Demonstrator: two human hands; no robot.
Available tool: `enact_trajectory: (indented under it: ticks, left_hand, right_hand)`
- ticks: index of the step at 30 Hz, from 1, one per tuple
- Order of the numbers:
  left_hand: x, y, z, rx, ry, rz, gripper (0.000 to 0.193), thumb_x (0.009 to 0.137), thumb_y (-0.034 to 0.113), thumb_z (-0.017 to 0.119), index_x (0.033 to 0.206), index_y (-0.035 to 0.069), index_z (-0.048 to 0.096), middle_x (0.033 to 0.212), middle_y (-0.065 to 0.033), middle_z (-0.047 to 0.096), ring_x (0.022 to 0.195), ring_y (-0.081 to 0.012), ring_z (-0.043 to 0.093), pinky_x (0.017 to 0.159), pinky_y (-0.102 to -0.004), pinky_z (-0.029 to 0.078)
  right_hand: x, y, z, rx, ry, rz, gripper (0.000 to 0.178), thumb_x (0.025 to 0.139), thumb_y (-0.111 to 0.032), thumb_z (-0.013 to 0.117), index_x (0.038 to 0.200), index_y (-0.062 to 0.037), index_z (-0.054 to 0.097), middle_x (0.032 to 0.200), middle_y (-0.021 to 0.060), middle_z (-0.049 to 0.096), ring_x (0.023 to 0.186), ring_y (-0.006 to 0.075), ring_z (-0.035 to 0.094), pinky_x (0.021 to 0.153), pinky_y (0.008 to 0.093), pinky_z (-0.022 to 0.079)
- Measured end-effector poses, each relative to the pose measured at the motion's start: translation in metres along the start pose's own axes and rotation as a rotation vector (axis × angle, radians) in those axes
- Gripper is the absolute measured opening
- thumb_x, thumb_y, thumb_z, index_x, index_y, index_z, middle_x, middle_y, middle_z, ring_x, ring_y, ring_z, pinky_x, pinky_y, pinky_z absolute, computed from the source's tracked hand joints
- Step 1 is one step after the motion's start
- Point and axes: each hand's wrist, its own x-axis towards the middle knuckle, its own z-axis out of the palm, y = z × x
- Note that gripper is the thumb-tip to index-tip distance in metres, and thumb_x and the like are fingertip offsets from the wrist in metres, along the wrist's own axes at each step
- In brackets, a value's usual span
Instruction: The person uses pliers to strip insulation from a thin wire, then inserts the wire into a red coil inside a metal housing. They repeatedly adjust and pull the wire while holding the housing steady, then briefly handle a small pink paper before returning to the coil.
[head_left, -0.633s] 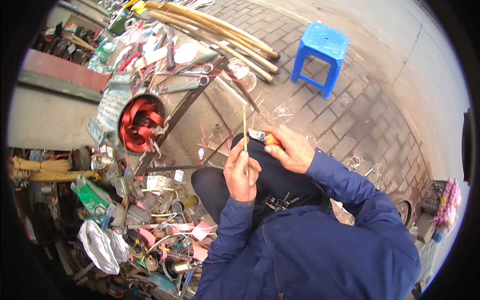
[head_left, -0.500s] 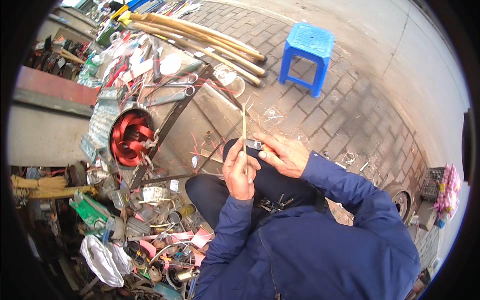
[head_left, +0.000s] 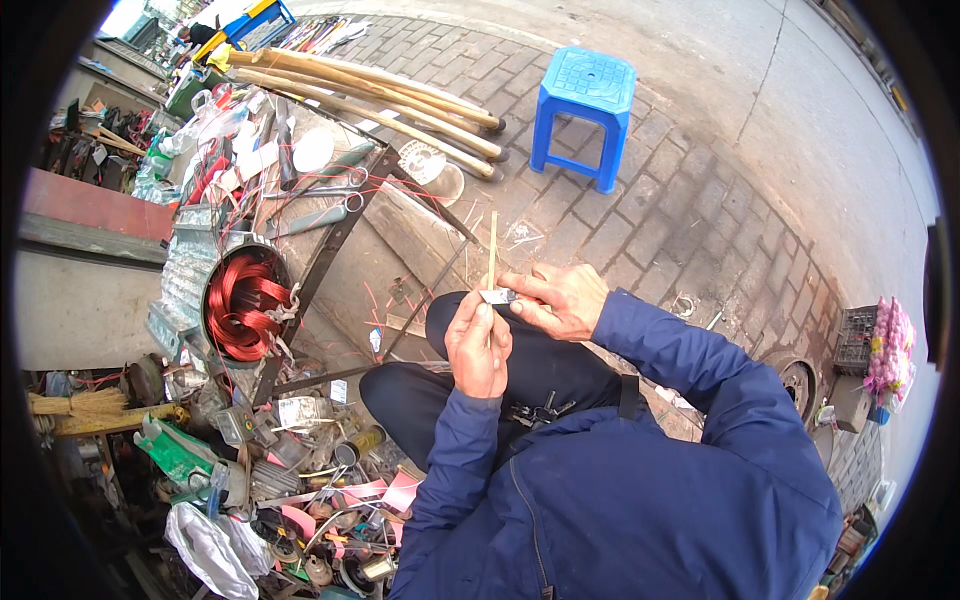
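My left hand [head_left: 478, 350] pinches a thin, pale wooden strip [head_left: 493, 245] that points up and away from me. In my right hand [head_left: 562, 300] is a knife [head_left: 496, 296], its blade lying across the strip just above my left fingertips. My right fingers hide most of the knife's handle. Both hands are close together over my bent knees. To their left, a ribbed metal motor housing [head_left: 187, 290] holds coils of red winding wire [head_left: 243, 305].
Scissors [head_left: 335, 212] and loose red wires lie on a cluttered bench. Long wooden poles [head_left: 375, 85] extend beyond it. A blue plastic stool [head_left: 590, 85] stands on the paving. Mixed scrap parts [head_left: 310, 500] cover the lower left. Keys [head_left: 540, 410] rest at my lap.
The knife blade has shifted slightly against the strip and now lies across it, turned more to the light. My view has swung a little, moving the stool and bench leftward.
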Motion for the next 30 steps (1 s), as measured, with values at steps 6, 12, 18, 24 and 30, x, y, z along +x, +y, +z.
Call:
enact_trajectory:
  ticks: [6, 12, 18, 24, 30]
  left_hand:
    - [-0.006, 0.005, -0.003, -0.027, 0.007, -0.005, 0.036, 0.107, 0.011, 0.046, 0.14, 0.0, 0.054, 0.065, -0.0016, 0.052, 0.044, -0.0051, 0.036, 0.043, -0.0209, 0.033]
    - [-0.044, -0.009, 0.0, -0.002, -0.093, 0.017, 0.039, 0.105, 0.009, 0.048, 0.142, -0.002, 0.053, 0.063, -0.003, 0.055, 0.044, -0.0046, 0.037, 0.04, -0.0191, 0.028]
    - [-0.03, -0.009, -0.01, 0.006, 0.047, 0.074, 0.037, 0.107, 0.009, 0.044, 0.143, 0.001, 0.054, 0.062, -0.0027, 0.051, 0.043, -0.0053, 0.033, 0.042, -0.0204, 0.032]
    - [-0.034, 0.0, -0.013, -0.044, 0.022, 0.069, 0.038, 0.107, 0.01, 0.047, 0.143, 0.002, 0.053, 0.066, -0.0047, 0.056, 0.046, -0.0052, 0.04, 0.042, -0.0198, 0.033]
    - [-0.058, -0.003, -0.005, 0.076, -0.041, 0.025, 0.038, 0.107, 0.008, 0.043, 0.143, 0.0, 0.054, 0.059, -0.0015, 0.047, 0.042, -0.0052, 0.03, 0.044, -0.0213, 0.031]
  right_hand:
    - [0.002, 0.006, 0.005, -0.029, 0.012, -0.022, 0.04, 0.097, -0.042, 0.06, 0.132, -0.024, 0.064, 0.08, 0.0143, 0.064, 0.066, 0.0346, 0.066, 0.055, 0.0474, 0.05]
    - [0.028, 0.05, -0.03, -0.022, 0.215, 0.4, 0.04, 0.098, -0.04, 0.058, 0.131, -0.019, 0.065, 0.108, 0.0159, 0.073, 0.098, 0.0346, 0.071, 0.082, 0.0437, 0.057]
    - [0.005, 0.025, -0.017, -0.009, 0.15, 0.093, 0.039, 0.099, -0.039, 0.058, 0.131, -0.0177, 0.066, 0.104, 0.0156, 0.072, 0.093, 0.0345, 0.071, 0.078, 0.0439, 0.057]
    - [-0.005, -0.009, 0.005, -0.008, 0.019, -0.042, 0.039, 0.096, -0.036, 0.061, 0.131, -0.0197, 0.065, 0.076, 0.0131, 0.062, 0.065, 0.0342, 0.065, 0.056, 0.0453, 0.052]
    - [0.031, 0.029, -0.024, -0.033, 0.157, 0.269, 0.042, 0.099, -0.042, 0.056, 0.128, -0.0135, 0.067, 0.1, 0.0149, 0.074, 0.094, 0.0352, 0.071, 0.08, 0.0461, 0.057]
